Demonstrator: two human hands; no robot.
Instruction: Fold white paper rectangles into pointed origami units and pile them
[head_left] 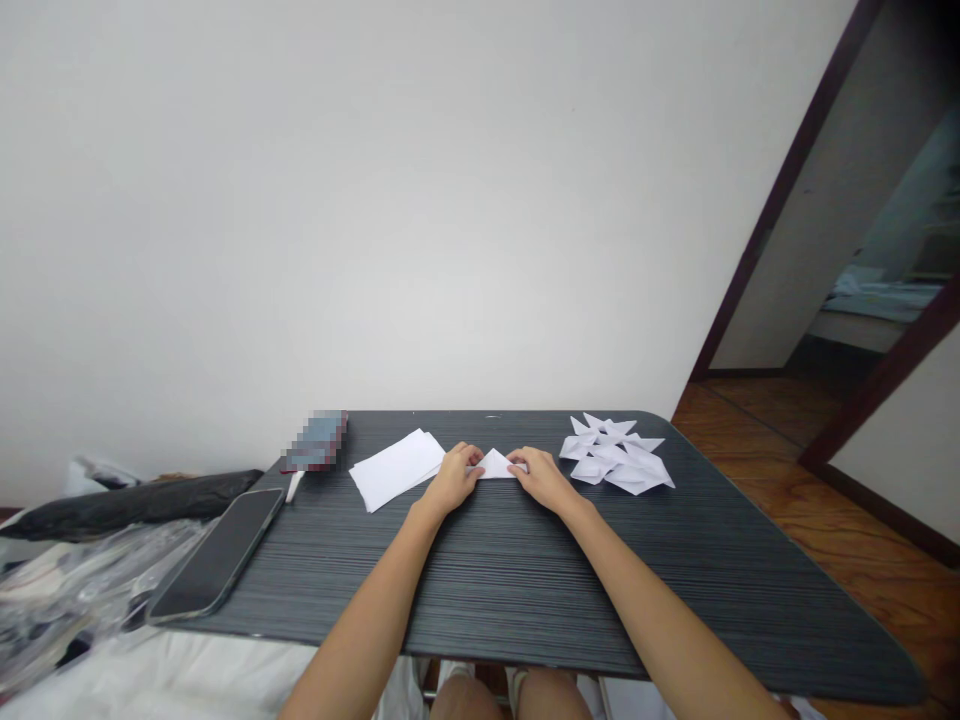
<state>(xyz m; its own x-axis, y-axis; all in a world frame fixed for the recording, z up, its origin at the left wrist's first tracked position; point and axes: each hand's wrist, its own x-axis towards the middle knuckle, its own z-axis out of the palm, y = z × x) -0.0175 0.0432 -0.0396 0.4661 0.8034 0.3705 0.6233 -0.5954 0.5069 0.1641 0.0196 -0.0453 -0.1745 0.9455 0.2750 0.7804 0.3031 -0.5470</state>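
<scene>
A small sheet of white paper folded to a peak point(495, 464) lies on the dark table between my two hands. My left hand point(454, 477) pinches its left corner, the fingers curled over the edge. At the opposite corner, my right hand point(544, 478) grips the paper the same way. Left of my left hand rests a short stack of flat white paper sheets point(396, 470). A pile of folded white paper boats point(616, 455) sits to the right of my right hand; their exact shapes overlap.
The dark wood-grain table point(517, 580) stands against a white wall. On its left edge lies a smartphone point(221, 555), with a blurred red-edged box point(319, 442) and a white stick-like item point(295, 486) behind it. Plastic-wrapped bundles point(97, 570) crowd the left side.
</scene>
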